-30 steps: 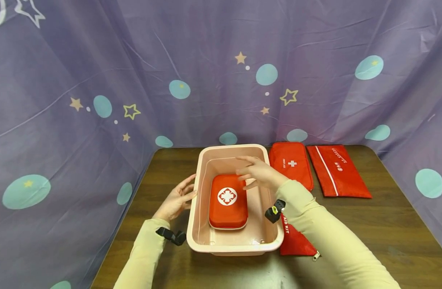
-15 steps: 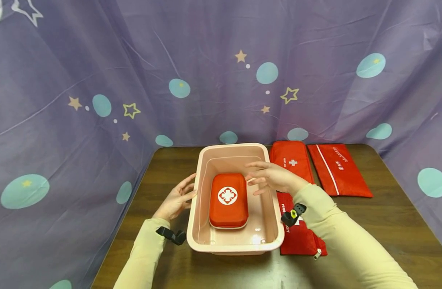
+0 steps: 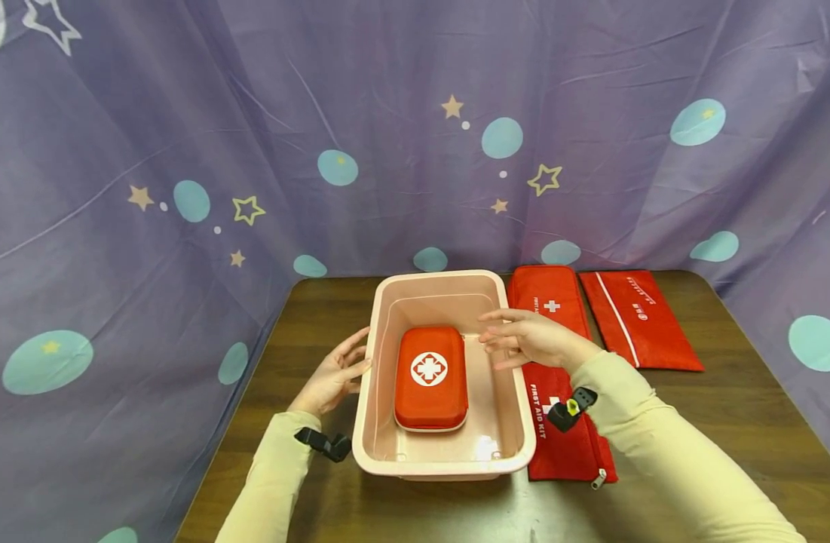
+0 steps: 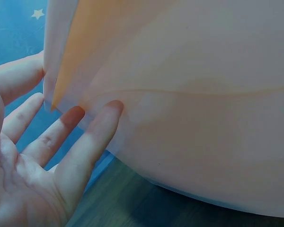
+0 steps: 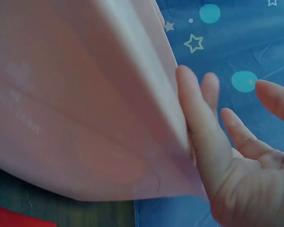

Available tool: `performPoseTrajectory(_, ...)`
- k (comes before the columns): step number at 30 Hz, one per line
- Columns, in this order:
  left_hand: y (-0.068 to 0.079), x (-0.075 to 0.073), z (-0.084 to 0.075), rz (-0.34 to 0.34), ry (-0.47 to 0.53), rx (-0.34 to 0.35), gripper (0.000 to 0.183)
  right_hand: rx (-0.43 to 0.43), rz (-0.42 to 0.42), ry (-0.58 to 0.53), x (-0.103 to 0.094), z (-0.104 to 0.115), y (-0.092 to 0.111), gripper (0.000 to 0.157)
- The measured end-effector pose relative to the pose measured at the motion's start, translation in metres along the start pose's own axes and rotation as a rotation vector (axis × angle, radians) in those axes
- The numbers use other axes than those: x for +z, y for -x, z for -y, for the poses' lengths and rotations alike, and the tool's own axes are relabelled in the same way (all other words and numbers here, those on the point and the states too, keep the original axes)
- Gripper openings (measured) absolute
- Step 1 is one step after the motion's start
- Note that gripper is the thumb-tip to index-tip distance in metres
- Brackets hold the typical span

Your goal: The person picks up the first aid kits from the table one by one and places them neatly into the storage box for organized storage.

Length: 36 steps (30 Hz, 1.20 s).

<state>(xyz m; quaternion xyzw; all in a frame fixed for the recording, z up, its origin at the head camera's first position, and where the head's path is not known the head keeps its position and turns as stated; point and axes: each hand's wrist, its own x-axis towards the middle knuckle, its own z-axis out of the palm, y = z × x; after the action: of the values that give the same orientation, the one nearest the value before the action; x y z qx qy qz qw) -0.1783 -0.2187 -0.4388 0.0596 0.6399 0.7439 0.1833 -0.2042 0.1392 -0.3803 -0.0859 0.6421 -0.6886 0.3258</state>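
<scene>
A pale pink plastic bin (image 3: pixel 499 445) stands on the table, with a red first-aid case (image 3: pixel 428 403) lying inside, its white cross emblem facing up. My left hand (image 3: pixel 329 381) is at the bin's left side. In the left wrist view its straight fingers (image 4: pixel 92 142) rest against the outer wall, and the thumb meets the rim. Over the bin's right rim hovers my right hand (image 3: pixel 530 339), fingers spread and holding nothing. The right wrist view has the side of that hand (image 5: pixel 246 175) right at the rim.
Right of the bin lie a red first-aid pouch (image 3: pixel 557 283) at the back and a red first-aid kit pouch (image 3: pixel 564 452) in front, partly covered by my right hand and wrist. Farther right is a flat red zip pouch (image 3: pixel 659 332). A purple curtain (image 3: pixel 415 136) hangs behind the table (image 3: pixel 713 437).
My right hand has moved right, from above the red case to the bin's right rim. The left hand, the bin and the case have stayed in place.
</scene>
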Motion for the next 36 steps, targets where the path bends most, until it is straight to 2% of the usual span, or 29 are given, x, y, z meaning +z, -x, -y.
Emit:
performPoseTrajectory(6, 0.000, -0.001, 0.000, 0.004, -0.007, 0.001, 0.069, -0.017, 0.021, -0.056, -0.013, -0.004, 0.007, 0.033)
performPoseTrajectory(11, 0.000, -0.003, 0.001, 0.009, -0.015, 0.007, 0.070, -0.032, 0.036, -0.075, -0.025, -0.009, 0.013, 0.028)
performPoseTrajectory(17, -0.001, -0.001, 0.000, 0.003, -0.014, -0.002, 0.069, -0.036, 0.045, -0.102, -0.048, -0.021, 0.026, 0.020)
performPoseTrajectory(24, 0.000, -0.001, -0.002, 0.007, -0.014, 0.001, 0.070, -0.026, 0.021, -0.160, -0.072, -0.030, 0.042, 0.024)
performPoseTrajectory(36, 0.000, 0.000, -0.001, -0.005, -0.009, -0.007, 0.070, -0.031, 0.023, -0.118, -0.094, -0.035, 0.053, 0.021)
